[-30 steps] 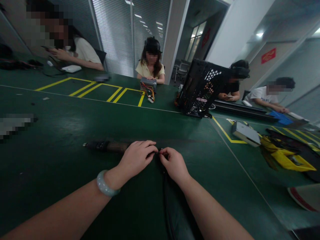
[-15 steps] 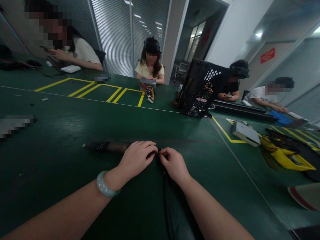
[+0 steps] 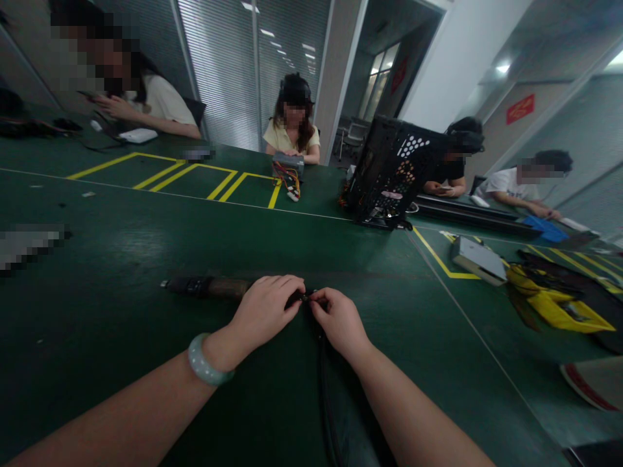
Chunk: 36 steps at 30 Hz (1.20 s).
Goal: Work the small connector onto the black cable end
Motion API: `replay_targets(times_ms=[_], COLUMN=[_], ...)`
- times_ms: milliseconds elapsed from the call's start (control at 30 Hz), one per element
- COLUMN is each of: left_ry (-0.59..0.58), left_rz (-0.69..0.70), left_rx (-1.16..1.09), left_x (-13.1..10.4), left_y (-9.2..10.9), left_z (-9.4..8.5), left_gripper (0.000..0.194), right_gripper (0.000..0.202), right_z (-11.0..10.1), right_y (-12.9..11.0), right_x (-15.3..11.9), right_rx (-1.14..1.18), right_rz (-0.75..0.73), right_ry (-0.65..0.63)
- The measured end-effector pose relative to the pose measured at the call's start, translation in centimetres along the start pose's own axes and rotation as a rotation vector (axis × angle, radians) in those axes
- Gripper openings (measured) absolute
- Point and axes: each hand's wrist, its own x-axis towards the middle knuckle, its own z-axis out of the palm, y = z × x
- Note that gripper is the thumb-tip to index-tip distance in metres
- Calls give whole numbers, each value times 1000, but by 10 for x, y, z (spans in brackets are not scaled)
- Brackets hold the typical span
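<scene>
A dark electric screwdriver (image 3: 226, 287) with a brown grip lies on the green table, its metal tip pointing left. My left hand (image 3: 270, 303), wearing a pale green bangle (image 3: 207, 363) at the wrist, is closed over the tool's rear end. At that end my right hand (image 3: 338, 318) pinches the end of a black cable (image 3: 322, 383), thumb against index finger. A tiny metallic spot shows between the fingertips of both hands. Whether the cable end sits in the tool is hidden by the fingers. The cable runs down toward the near edge of the view.
Beyond my hands stands a black computer case (image 3: 389, 172). To the right are a grey metal box (image 3: 479, 259), a yellow bin (image 3: 567, 311) and a white cup-like object (image 3: 596, 383). Across the table, a person handles a power supply (image 3: 289, 165) with coloured wires; other people sit nearby.
Both hands stay almost where they were. A small metallic spot between the fingertips shows more clearly now.
</scene>
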Motion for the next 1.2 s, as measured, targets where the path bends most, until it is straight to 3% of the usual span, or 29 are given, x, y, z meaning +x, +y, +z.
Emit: replay_targets(times_ms=[200,767,1200], left_ry=[-43,-25,-28], left_rz=[17,-41,3], left_rx=[8,-9,2], left_x=[1,1,1], left_y=[-1,1,0], left_z=[-1,-1,0], left_gripper=[15,18,18], right_gripper=[14,12,13], right_z=[0,1,1], right_y=[0,2,2], right_x=[-1,-1,-1], right_rx=[-3,-3,9], right_rz=[-8,-7,-7], right_ry=[2,1,1])
